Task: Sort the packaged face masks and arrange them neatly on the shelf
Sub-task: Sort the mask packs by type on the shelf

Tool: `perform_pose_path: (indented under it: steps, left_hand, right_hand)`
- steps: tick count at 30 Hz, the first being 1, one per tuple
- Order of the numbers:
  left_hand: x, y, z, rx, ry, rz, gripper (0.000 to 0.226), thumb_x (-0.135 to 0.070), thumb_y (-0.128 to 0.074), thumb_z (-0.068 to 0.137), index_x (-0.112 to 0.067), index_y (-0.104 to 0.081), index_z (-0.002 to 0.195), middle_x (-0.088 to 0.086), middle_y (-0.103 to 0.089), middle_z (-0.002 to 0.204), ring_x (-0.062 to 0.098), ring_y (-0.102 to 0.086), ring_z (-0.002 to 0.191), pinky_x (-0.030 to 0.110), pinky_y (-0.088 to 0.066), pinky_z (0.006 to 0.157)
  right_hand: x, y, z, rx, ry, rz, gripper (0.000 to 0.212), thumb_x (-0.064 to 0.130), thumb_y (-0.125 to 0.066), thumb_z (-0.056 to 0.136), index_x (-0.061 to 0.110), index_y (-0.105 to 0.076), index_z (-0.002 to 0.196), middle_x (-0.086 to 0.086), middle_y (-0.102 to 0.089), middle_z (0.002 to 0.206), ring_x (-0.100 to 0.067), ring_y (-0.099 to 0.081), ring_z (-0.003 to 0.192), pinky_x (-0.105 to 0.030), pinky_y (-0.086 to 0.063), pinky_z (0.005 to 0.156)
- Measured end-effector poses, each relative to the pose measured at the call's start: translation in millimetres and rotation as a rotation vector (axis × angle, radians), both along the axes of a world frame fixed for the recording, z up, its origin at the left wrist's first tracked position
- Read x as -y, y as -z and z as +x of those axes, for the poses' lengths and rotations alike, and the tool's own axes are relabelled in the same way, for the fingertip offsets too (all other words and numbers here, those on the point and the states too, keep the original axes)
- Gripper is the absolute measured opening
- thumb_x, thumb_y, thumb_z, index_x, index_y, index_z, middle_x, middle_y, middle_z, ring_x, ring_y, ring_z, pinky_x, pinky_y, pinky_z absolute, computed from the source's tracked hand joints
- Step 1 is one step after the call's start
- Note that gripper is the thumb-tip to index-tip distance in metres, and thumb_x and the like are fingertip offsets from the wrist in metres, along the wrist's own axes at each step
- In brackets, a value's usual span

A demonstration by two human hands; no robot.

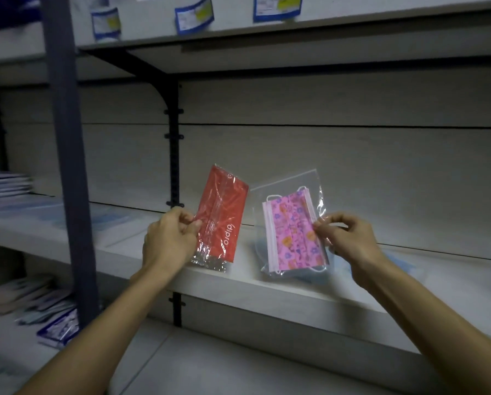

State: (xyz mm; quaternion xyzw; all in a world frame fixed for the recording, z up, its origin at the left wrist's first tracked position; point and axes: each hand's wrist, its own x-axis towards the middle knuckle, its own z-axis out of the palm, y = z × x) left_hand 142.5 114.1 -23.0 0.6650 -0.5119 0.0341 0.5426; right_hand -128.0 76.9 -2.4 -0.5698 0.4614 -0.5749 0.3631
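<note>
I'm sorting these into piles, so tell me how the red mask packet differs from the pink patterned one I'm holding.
The red packet is a plain solid colour with white lettering; the pink packet shows a floral print and no lettering that I can see. The red one fills its wrapper snugly, while the pink one sits low in a looser clear bag. The left hand pinches the red, the right hand the pink. Both are clear-wrapped and held upright over the shelf.

We see a red packaged mask (221, 216) and a pink patterned one (291, 232), both upright above the shelf (267, 283)
</note>
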Motion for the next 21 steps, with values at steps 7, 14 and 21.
perform_pose_path:
  steps: [7,14,21]
  left_hand:
    - [29.3,-9.8,83.1,-0.079,0.063,0.023,0.010,-0.029,-0.067,0.088,-0.021,-0.060,0.088,0.000,-0.067,0.081,0.021,-0.063,0.081,0.028,-0.043,0.071]
    - [68.9,-8.6,141.4,-0.158,0.197,0.073,0.012,-0.028,-0.068,0.087,-0.019,-0.060,0.088,0.000,-0.063,0.077,0.020,-0.061,0.075,0.023,-0.038,0.056]
    - [112.2,-2.3,159.7,-0.272,0.274,0.194,0.013,-0.028,-0.073,0.082,-0.023,-0.062,0.077,0.006,-0.069,0.097,0.026,-0.065,0.097,0.033,-0.048,0.087]
  right_hand:
    - [18.7,0.6,76.7,0.061,0.024,0.021,0.012,0.007,-0.066,0.089,0.010,-0.060,0.079,-0.005,-0.066,0.075,-0.012,-0.063,0.060,-0.019,-0.045,0.052]
    - [27.8,8.8,139.2,0.088,0.089,0.031,0.006,0.005,-0.065,0.089,0.003,-0.062,0.094,-0.005,-0.065,0.073,-0.008,-0.061,0.055,-0.015,-0.046,0.043]
    - [32.8,12.0,152.3,0.052,0.188,0.049,0.010,0.006,-0.065,0.089,-0.001,-0.063,0.097,-0.003,-0.064,0.070,-0.008,-0.061,0.055,-0.019,-0.046,0.051]
